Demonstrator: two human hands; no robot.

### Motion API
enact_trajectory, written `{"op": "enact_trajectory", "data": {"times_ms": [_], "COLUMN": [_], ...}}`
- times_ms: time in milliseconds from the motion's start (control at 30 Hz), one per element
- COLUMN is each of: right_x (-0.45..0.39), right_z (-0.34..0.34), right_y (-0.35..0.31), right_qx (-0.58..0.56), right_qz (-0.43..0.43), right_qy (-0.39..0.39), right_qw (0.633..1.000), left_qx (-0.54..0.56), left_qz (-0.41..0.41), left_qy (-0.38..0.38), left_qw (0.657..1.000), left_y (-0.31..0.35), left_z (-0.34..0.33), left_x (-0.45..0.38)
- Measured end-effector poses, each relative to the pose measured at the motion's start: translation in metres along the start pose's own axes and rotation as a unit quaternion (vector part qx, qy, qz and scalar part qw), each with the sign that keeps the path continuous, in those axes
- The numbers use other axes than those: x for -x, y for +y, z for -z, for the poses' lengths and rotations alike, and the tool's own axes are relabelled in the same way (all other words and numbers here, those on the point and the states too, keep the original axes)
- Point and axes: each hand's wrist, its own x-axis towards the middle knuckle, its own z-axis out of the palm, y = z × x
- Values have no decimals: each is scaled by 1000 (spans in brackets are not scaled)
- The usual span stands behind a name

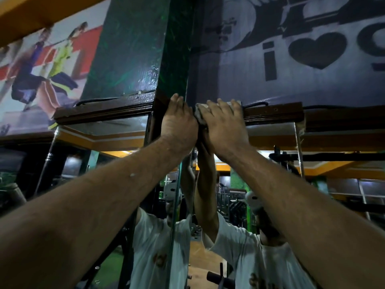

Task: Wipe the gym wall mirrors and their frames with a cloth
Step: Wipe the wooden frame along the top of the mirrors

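Both my arms reach up to the top of the wall mirrors. My right hand (223, 124) presses a grey cloth (200, 115) against the dark brown wooden top frame (273, 113) of the right mirror (277, 184), with most of the cloth hidden under the palm. My left hand (178, 119) rests flat on the corner where the left mirror's frame (104, 110) meets the green pillar (173, 59), fingers spread and holding nothing. The left mirror (100, 167) meets the right one at a corner joint below my hands.
Above the frames hang a poster of exercising people (41, 65) on the left and a black-and-white wall graphic with a heart (318, 49) on the right. A black cable (255, 104) runs along the frame top. The mirrors reflect me and gym machines.
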Motion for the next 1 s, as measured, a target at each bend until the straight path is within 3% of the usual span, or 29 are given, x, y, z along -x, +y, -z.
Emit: {"op": "enact_trajectory", "data": {"times_ms": [133, 300, 433, 567, 733, 900, 1000], "right_x": [2, 16, 13, 30, 33, 52, 47], "right_z": [6, 9, 22, 28, 45, 55, 66], "right_y": [0, 24, 43, 59, 94, 107, 119], "right_qx": [-4, -18, 5, -19, -3, -23, -27], "right_qz": [-85, -20, -100, -2, -112, -26, -98], "right_qy": [23, 10, 8, -24, 13, -57, -37], "right_qw": [996, 1000, 995, 1000, 994, 998, 994], "left_qx": [61, 132, 200, 232, 271, 338, 358], "left_qz": [-13, -21, -32, -53, -57, -54, -59], "left_qy": [11, 34, 40, 65, 71, 85, 85], "left_qw": [998, 990, 978, 969, 958, 936, 928], "left_y": [6, 12, 22, 38, 52, 68, 77], "left_z": [-4, -8, 0, 16, 29, 46, 56], "left_x": [-3, -8, -14, -13, -10, -12, -10]}}
